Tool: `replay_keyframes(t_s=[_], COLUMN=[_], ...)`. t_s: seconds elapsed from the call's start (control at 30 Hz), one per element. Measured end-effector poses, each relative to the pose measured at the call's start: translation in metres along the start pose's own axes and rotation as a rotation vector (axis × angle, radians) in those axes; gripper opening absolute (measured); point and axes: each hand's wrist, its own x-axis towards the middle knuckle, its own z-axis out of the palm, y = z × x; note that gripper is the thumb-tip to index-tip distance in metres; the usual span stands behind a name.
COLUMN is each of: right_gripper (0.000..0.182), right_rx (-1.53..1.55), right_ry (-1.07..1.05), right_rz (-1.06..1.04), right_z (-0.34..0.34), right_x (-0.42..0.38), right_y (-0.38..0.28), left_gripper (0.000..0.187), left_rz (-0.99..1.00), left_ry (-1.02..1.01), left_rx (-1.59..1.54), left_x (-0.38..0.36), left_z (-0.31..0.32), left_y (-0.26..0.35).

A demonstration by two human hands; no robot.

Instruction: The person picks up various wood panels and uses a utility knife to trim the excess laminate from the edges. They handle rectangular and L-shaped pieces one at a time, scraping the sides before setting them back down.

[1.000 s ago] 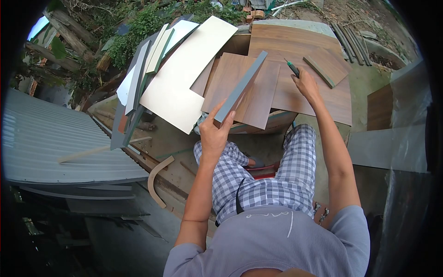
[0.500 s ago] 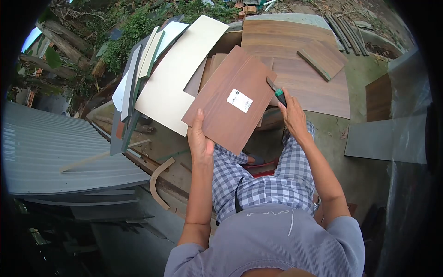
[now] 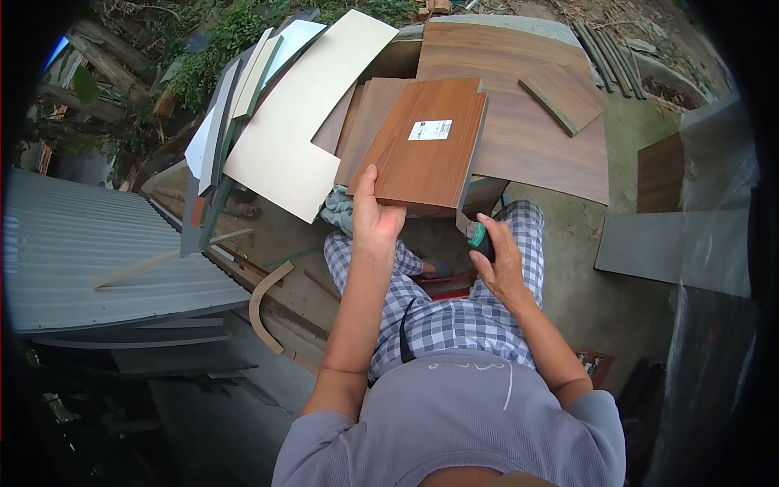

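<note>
My left hand point(image 3: 377, 213) grips the near left corner of a reddish-brown wood-grain board point(image 3: 418, 166), thumb on top and fingers underneath. The board is tilted, so its long right edge shows, and a white label point(image 3: 430, 130) is stuck on its upper face. In my right hand point(image 3: 501, 264) is a knife point(image 3: 477, 235) with a green and black handle. Its flat metal blade points up and left, right at the board's near right corner. Both hands are above my lap.
Behind the held board lie large brown wood-grain panels point(image 3: 552, 162), with a smaller piece point(image 3: 564, 101) on top. Cream board point(image 3: 300, 134) and stacked grey offcuts lean at the left. A curved wooden strip point(image 3: 261, 312) rests below them. Grey panel point(image 3: 673, 252) stands at the right.
The board has turned and tilted, bringing its right edge into view. My right hand and the knife have moved down from its far right corner to its near right corner.
</note>
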Motion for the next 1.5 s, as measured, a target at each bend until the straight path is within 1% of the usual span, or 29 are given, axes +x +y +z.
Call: replay_keyframes(t_s=[0.07,0.13,0.17,0.23,0.27,0.3,0.37,0.43,0.5,0.57,0.6,0.67,0.77,0.8,0.87,0.93,0.97,1.03,1.1,1.17,1.2,1.23,1.3,1.33,1.4,1.43,1.47,1.5], right_gripper=[0.054,0.051,0.051,0.049,0.052,0.055,0.057,0.057,0.058,0.059,0.059,0.058,0.056,0.056,0.055,0.054,0.054,0.053,0.051,0.05,0.05,0.05,0.048,0.048,0.046,0.046,0.044,0.043], right_rx=[0.005,0.002,-0.012,-0.008,0.051,0.114,0.192,0.191,0.186,0.191,0.187,0.168,0.22,0.213,0.21,0.222,0.244,0.233,0.232,0.252,0.266,0.271,0.288,0.292,0.327,0.337,0.361,0.388], right_ry=[0.016,-0.015,0.006,0.204,0.197,0.301,0.363,0.404,0.444,0.491,0.508,0.588,0.662,0.669,0.747,0.76,0.776,0.765,0.782,0.763,0.76,0.738,0.759,0.731,0.738,0.687,0.703,0.722], right_rz=[0.0,0.149,0.15,0.405,0.585,0.593,0.721,0.726,0.727,0.764,0.755,0.821,0.861,0.852,0.837,0.862,0.895,0.905,0.918,0.929,0.928,0.942,0.933,0.94,0.896,0.906,0.874,0.841], right_z=[0.0,-0.003,-0.005,-0.004,-0.009,-0.015,-0.028,-0.039,-0.052,-0.066,-0.073,-0.085,-0.104,-0.107,-0.112,-0.115,-0.116,-0.119,-0.117,-0.116,-0.116,-0.115,-0.113,-0.114,-0.114,-0.115,-0.116,-0.115], right_x=[0.003,0.007,0.01,0.012,0.007,0.005,-0.008,-0.026,-0.043,-0.061,-0.069,-0.087,-0.1,-0.105,-0.118,-0.131,-0.136,-0.142,-0.145,-0.144,-0.143,-0.142,-0.137,-0.132,-0.121,-0.114,-0.105,-0.1], right_y=[0.003,0.01,0.017,0.037,0.055,0.06,0.076,0.082,0.083,0.081,0.083,0.084,0.069,0.069,0.071,0.07,0.07,0.072,0.073,0.076,0.077,0.079,0.083,0.085,0.085,0.083,0.081,0.08], left_gripper=[0.037,0.035,0.035,0.033,0.032,0.032,0.032,0.031,0.031,0.032,0.032,0.034,0.037,0.04,0.041,0.044,0.044,0.045,0.045,0.045,0.053,0.053,0.064,0.069,0.065,0.064,0.062,0.059], left_rz=[-0.022,-0.101,-0.115,-0.207,-0.211,-0.221,-0.26,-0.285,-0.327,-0.423,-0.431,-0.441,-0.451,-0.461,-0.467,-0.45,-0.45,-0.412,-0.415,-0.484,-0.477,-0.467,-0.693,-0.685,-0.774,-0.807,-0.835,-0.816], left_ry=[0.008,0.025,0.005,-0.05,-0.032,-0.05,-0.033,-0.072,-0.082,-0.125,-0.142,-0.222,-0.254,-0.284,-0.295,-0.282,-0.279,-0.358,-0.324,-0.108,-0.067,-0.045,0.019,-0.028,0.03,-0.017,-0.065,-0.128], left_rx=[0.026,0.028,0.038,0.028,0.037,0.048,0.036,0.051,-0.048,-0.09,-0.084,-0.114,-0.134,-0.179,-0.203,-0.218,-0.225,-0.182,-0.169,-0.135,-0.016,-0.023,0.057,0.043,0.026,0.022,0.017,0.022], left_x=[-0.003,-0.006,-0.005,-0.006,-0.008,-0.005,0.005,0.023,0.047,0.073,0.085,0.104,0.122,0.136,0.161,0.165,0.165,0.164,0.163,0.154,0.139,0.137,0.137,0.132,0.126,0.126,0.127,0.114], left_z=[0.002,0.001,0.0,0.0,0.005,0.012,0.024,0.045,0.074,0.105,0.121,0.149,0.177,0.181,0.189,0.195,0.195,0.188,0.184,0.187,0.194,0.193,0.193,0.187,0.184,0.178,0.172,0.167], left_y=[-0.002,-0.003,-0.003,-0.004,-0.007,-0.011,-0.02,-0.037,-0.064,-0.099,-0.118,-0.158,-0.215,-0.236,-0.274,-0.297,-0.304,-0.313,-0.315,-0.306,-0.297,-0.292,-0.28,-0.278,-0.269,-0.267,-0.264,-0.255])
